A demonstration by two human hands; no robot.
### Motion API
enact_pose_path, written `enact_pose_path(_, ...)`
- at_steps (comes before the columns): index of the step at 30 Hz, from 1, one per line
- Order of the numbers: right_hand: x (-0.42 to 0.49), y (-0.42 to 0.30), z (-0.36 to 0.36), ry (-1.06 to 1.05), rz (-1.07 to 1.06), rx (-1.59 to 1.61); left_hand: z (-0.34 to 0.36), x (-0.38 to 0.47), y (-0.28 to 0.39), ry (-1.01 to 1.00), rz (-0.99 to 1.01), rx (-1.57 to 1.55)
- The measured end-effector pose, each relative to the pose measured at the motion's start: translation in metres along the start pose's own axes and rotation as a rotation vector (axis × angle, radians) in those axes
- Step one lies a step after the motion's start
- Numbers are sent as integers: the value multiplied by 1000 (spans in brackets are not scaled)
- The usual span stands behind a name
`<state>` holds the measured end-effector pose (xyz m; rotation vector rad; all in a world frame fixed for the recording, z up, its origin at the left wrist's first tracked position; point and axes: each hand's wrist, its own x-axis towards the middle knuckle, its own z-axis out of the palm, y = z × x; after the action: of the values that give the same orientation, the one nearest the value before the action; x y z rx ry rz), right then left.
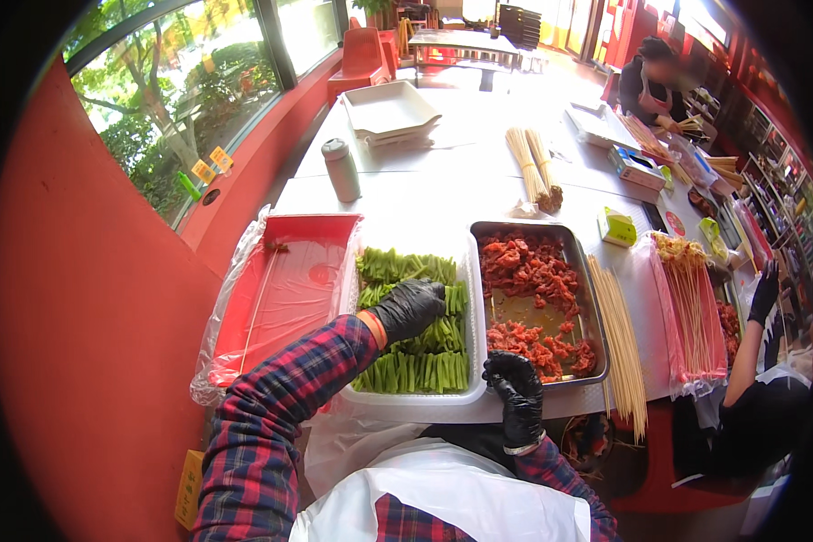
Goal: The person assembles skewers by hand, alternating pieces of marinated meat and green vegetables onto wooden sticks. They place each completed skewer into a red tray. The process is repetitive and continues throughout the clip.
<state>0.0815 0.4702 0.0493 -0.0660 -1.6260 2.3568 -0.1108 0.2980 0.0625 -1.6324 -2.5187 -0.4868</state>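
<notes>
My left hand [410, 310], in a black glove, is over a white tray [475, 369] of cut green vegetable sticks [413, 371]. Its fingers are curled and their tips are hidden, so any hold is unclear. My right hand [520, 400], also black-gloved, is at the near left corner of a metal tray [599, 325]. The fingers are bent inward; I cannot tell whether something thin is between them. Raw red meat pieces [528, 271] lie in that tray, with its bottom showing in the middle. On the left, one skewer [257, 308] rests in a film-lined red tray [311, 271].
Loose bamboo skewers [616, 339] lie right of the meat, overhanging the table edge. Farther back are skewer bundles [534, 169], a bottle [341, 171] and white trays [389, 108]. A co-worker's gloved hand [764, 295] is beyond a pink-lined tray of filled skewers [691, 305]. Another person [654, 88] sits farther back.
</notes>
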Motion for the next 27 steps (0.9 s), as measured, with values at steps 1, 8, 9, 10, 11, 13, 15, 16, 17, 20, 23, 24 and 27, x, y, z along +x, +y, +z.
enact_pose_path(1, 0, 0, 0, -5, 0, -8, -2, 0, 1, -44, -29, -11)
enact_pose_path(8, 3, 0, -1, -47, 33, 38, -3, -5, -11, -137, -267, -428)
enact_pose_path(9, 4, -1, -1, -45, 32, 35, -11, -4, -7, -167, -354, -591)
enact_pose_path(10, 5, -3, -1, -44, 31, 32, -18, -3, -4, -198, -442, -754)
enact_pose_path(11, 7, -4, -2, -42, 30, 29, -23, -3, -3, -224, -491, -993)
enact_pose_path(13, 15, -4, 1, -37, 47, 11, -29, -7, 4, -218, -558, -1288)
enact_pose_path(15, 27, -6, 7, -62, 53, -70, -29, -10, 14, -227, -561, -1478)
enact_pose_path(16, 33, -9, 9, -111, 76, -96, -33, -9, 23, -248, -555, -1477)
enact_pose_path(17, 37, -13, 12, -160, 101, -121, -34, -8, 28, -274, -572, -1492)
enact_pose_path(20, 48, -19, 20, -219, 122, -232, -30, -7, 39, -340, -545, -1398)
enact_pose_path(23, 54, -18, 25, -214, 133, -256, -28, -2, 45, -391, -470, -1254)
enact_pose_path(24, 55, -19, 25, -190, 114, -265, -29, -1, 46, -408, -445, -1210)
enact_pose_path(27, 54, -19, 21, -82, 60, -221, -40, -1, 37, -269, -481, -1191)
